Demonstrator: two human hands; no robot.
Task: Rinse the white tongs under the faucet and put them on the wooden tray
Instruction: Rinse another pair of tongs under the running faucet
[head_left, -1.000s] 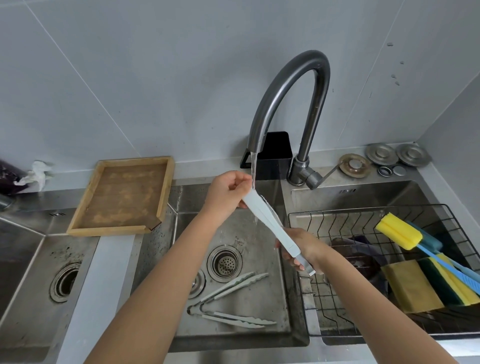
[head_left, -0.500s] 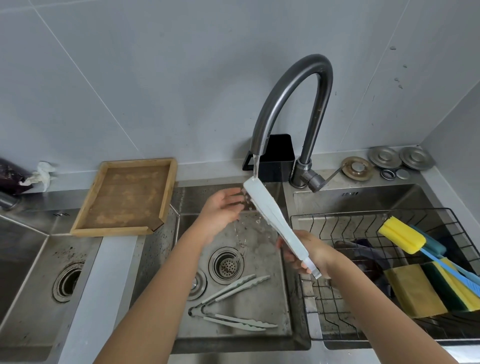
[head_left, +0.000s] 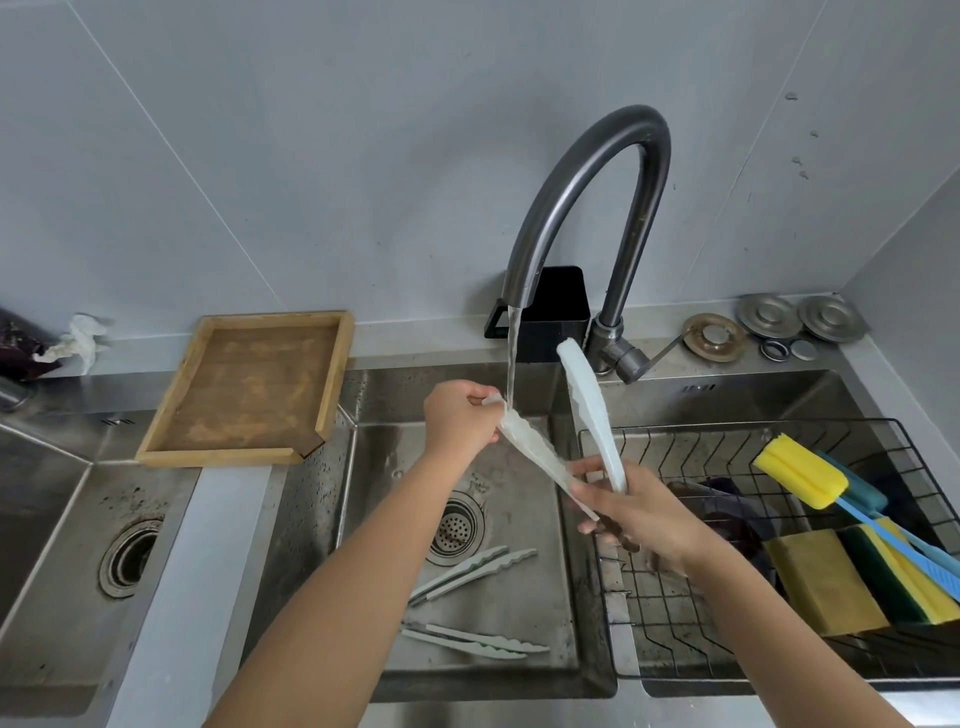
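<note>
The white tongs (head_left: 592, 410) are spread apart in a V over the middle sink. My right hand (head_left: 639, 506) grips them near the hinge end. My left hand (head_left: 457, 418) pinches the tip of the left arm, which lies under the running water from the dark curved faucet (head_left: 587, 171). The other arm points up toward the faucet base. The wooden tray (head_left: 171, 444) sits on the counter at the left, between the two basins, with nothing on it.
A second pair of pale tongs (head_left: 467, 608) lies on the sink floor near the drain (head_left: 454, 527). A black wire rack (head_left: 675, 613) at the right holds sponges (head_left: 826, 587) and a yellow sponge brush (head_left: 800, 470). Metal strainer lids (head_left: 800, 317) lie by the back wall.
The tongs have opened from a closed bar into a V. My left hand moved back to the tongs and took hold of the left arm's tip under the water.
</note>
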